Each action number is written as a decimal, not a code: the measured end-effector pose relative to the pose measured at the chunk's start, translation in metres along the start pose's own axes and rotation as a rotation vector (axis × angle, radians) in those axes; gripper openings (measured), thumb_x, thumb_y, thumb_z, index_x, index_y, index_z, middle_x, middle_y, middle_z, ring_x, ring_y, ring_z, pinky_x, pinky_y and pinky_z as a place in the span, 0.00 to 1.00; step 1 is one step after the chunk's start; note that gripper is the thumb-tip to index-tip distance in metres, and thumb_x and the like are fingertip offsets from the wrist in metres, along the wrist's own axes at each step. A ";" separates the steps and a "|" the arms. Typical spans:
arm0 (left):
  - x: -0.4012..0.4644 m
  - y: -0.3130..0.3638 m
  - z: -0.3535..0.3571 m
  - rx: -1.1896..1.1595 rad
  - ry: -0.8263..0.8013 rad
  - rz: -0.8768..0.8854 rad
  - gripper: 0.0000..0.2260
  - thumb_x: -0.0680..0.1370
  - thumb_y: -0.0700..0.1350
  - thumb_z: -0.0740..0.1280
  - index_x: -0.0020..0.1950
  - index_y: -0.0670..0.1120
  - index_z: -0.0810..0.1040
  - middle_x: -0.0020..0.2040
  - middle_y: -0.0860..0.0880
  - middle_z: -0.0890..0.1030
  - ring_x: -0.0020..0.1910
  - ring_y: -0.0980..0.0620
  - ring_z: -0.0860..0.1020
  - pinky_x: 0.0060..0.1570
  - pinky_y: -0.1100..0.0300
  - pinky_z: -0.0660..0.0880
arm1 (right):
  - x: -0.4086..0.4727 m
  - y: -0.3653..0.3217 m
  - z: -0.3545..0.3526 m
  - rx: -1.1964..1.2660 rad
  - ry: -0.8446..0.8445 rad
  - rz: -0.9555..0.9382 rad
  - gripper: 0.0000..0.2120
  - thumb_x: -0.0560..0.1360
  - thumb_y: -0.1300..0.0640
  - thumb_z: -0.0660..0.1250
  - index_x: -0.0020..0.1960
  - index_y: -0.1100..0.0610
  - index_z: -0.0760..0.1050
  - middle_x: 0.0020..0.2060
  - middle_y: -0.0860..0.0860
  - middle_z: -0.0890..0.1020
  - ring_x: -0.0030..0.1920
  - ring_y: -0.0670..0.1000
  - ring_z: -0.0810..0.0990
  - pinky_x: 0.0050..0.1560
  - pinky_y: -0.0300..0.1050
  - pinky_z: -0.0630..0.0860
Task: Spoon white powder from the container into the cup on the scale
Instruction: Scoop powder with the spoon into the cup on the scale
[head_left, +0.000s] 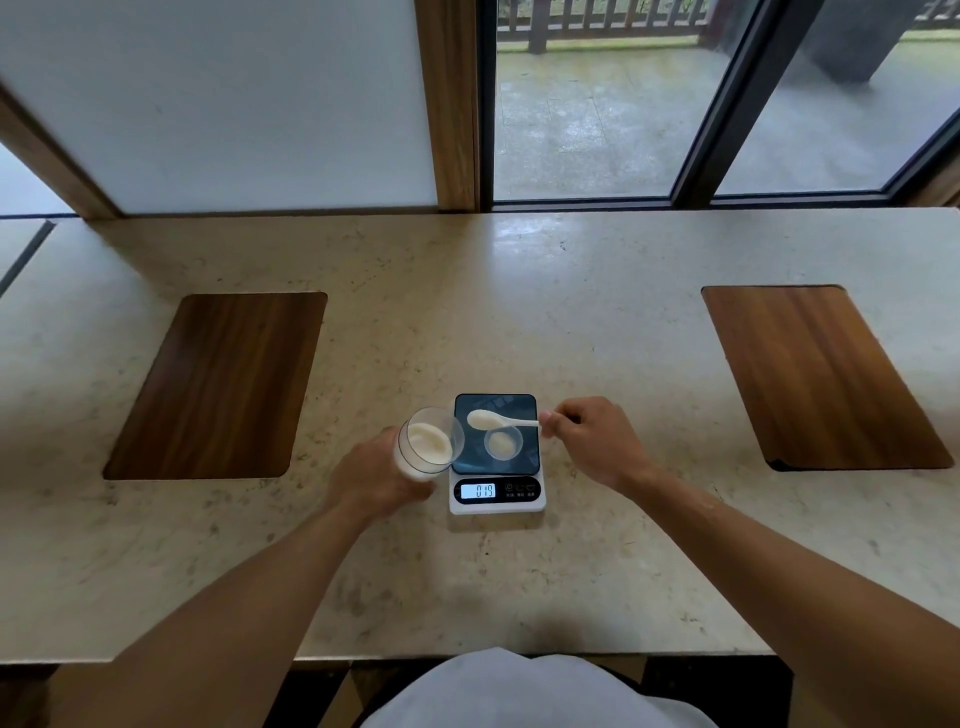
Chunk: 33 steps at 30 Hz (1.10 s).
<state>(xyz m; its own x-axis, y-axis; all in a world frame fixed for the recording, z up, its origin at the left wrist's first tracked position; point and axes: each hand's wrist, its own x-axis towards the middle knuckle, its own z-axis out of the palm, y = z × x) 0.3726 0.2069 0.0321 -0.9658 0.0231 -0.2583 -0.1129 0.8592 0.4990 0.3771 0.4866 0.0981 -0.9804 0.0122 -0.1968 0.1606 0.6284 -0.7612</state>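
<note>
Here, cup (503, 443) between both hands, under spoon (497, 420).

You are working in soft, even daylight that comes through the tall glass windows (597, 114) ahead of you; the frosted white panel (260, 104) to the left glows evenly. The pale speckled stone counter (519, 312) carries a mild sheen near the window edge, and the dark glass top of the small white digital scale (496, 415) mirrors the window frame. Shadows are faint: you see only a soft smudge on the counter between your forearms. The wide lens bends straight lines strongly towards the edges. Detail is slightly soft everywhere, and the lit display (478, 490) reads only roughly.
</note>
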 end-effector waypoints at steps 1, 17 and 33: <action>-0.001 0.000 -0.001 -0.003 -0.002 -0.009 0.33 0.59 0.61 0.77 0.61 0.54 0.75 0.54 0.51 0.83 0.43 0.52 0.76 0.44 0.57 0.72 | 0.000 0.003 0.000 -0.006 -0.008 0.007 0.16 0.80 0.52 0.64 0.40 0.58 0.84 0.25 0.48 0.75 0.25 0.45 0.68 0.29 0.38 0.63; -0.009 0.001 -0.011 -0.027 -0.039 -0.064 0.33 0.59 0.59 0.78 0.61 0.53 0.75 0.54 0.51 0.82 0.48 0.48 0.79 0.49 0.52 0.77 | 0.008 0.038 0.011 -0.103 -0.006 0.118 0.15 0.79 0.52 0.65 0.36 0.53 0.81 0.24 0.48 0.76 0.25 0.46 0.70 0.28 0.40 0.63; -0.019 0.008 -0.016 -0.042 -0.013 -0.056 0.33 0.61 0.58 0.79 0.63 0.52 0.75 0.56 0.50 0.82 0.50 0.49 0.78 0.46 0.57 0.71 | 0.014 0.037 0.022 -0.171 -0.023 0.110 0.13 0.79 0.54 0.65 0.40 0.57 0.81 0.27 0.46 0.77 0.28 0.45 0.74 0.29 0.39 0.64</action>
<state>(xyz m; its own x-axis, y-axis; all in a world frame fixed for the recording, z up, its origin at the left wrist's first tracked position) 0.3860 0.2046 0.0543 -0.9547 -0.0177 -0.2969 -0.1767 0.8369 0.5181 0.3724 0.4933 0.0534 -0.9548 0.0714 -0.2886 0.2430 0.7469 -0.6190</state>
